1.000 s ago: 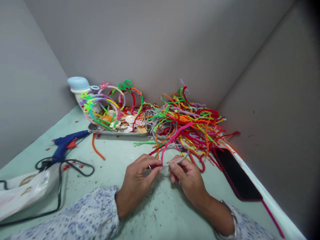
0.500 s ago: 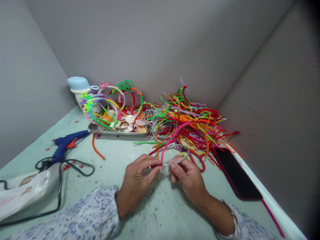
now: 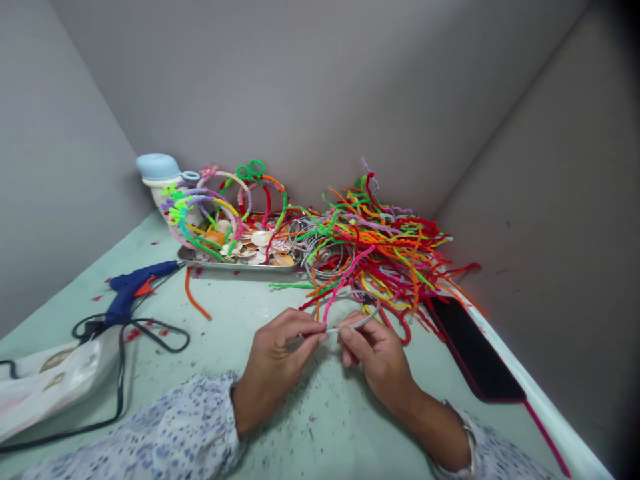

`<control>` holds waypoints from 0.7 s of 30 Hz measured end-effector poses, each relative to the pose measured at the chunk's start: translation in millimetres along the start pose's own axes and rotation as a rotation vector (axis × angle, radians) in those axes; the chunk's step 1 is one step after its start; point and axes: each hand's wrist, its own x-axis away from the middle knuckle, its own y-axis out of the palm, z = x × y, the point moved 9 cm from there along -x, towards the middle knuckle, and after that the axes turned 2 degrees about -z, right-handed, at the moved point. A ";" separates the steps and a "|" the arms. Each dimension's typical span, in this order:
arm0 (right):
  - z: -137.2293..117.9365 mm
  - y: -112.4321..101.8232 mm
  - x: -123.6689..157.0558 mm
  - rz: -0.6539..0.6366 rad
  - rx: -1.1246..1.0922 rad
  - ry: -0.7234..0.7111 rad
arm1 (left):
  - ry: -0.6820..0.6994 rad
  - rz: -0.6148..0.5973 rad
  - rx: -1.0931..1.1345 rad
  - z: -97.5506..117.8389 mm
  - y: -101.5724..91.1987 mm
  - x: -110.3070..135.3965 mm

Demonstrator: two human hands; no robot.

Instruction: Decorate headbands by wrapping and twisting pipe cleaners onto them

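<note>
My left hand [image 3: 280, 357] pinches the end of a pink pipe cleaner [image 3: 344, 287] against a thin grey headband [image 3: 373, 308], thumb and forefinger pressed together. The pipe cleaner's free end slants up and to the right, in front of the pile. Just to the right, my right hand [image 3: 383, 360] grips the same headband between thumb and fingers. Its curved band arches away from me behind both hands. The exact contact under the left fingertips is hidden. Beyond the hands lies a tangled heap of colourful pipe cleaners [image 3: 400, 240], with a coil of grey headbands [image 3: 325, 257] at its left.
A metal tray [image 3: 240, 267] of seashells and wrapped headbands [image 3: 233, 213] stands at the back, beside a white bottle with a blue lid [image 3: 159, 167]. At left lie a blue glue gun [image 3: 125, 290], its black cord and a plastic bag [image 3: 65, 380]. A phone [image 3: 475, 347] lies right.
The pink pipe cleaner's free end has shifted slightly left and down. Both hands keep nearly the same place and grip.
</note>
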 end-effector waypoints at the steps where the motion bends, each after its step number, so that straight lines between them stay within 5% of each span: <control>1: 0.3 0.0 0.2 0.000 0.005 0.000 | -0.001 -0.002 0.001 -0.2 0.3 0.3; 21: 1.3 0.4 0.8 -0.008 0.016 -0.004 | 0.014 0.001 -0.038 -0.3 -0.4 1.8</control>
